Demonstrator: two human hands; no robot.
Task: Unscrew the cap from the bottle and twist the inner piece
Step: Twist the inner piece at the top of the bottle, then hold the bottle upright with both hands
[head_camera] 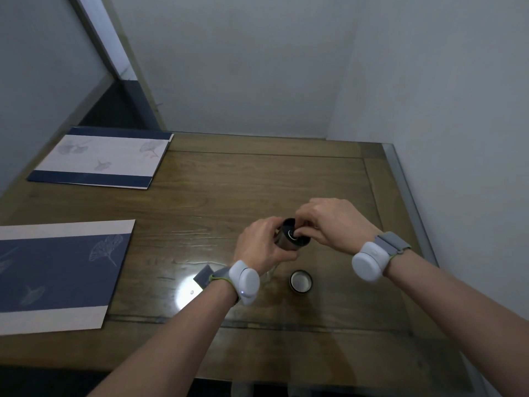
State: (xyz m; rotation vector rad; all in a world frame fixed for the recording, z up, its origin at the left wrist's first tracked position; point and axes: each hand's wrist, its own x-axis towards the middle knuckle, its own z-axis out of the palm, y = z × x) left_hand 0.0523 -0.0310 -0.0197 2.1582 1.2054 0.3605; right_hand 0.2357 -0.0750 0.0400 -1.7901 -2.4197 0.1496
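The left hand (262,243) wraps the body of the bottle (287,239), clamped around its dark cylindrical wall, holding it tilted above the worktop (257,181). The right hand (329,222) arches over the bottle's open mouth, fingertips pinched on the inner piece (292,234), a round dark insert with a pale ring. The cap (300,281), a short dark ring with a pale interior, rests on the glossy wooden worktop, near the bottle on the person's side.
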